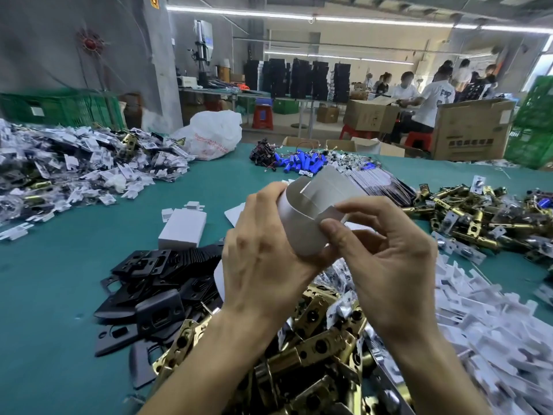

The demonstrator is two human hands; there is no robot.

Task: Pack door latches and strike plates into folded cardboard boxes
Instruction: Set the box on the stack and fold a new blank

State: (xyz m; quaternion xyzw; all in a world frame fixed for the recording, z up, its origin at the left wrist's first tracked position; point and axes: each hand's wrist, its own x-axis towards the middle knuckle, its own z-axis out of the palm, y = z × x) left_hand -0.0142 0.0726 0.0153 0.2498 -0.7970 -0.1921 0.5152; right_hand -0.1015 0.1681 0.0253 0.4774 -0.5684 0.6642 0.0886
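Note:
A white cardboard box is held up above the green table, its flaps still open at the top. My left hand grips its left side and underside. My right hand pinches a flap at its right edge between thumb and fingers. Brass door latches lie in a heap right below my hands. Black strike plates are piled to the left of them. A closed white box lies flat on the table beyond the plates.
Flat white box blanks cover the right side. More brass latches lie at the far right. A big heap of bagged parts fills the far left. Blue battery cells and a white plastic bag sit at the far edge. People work in the background.

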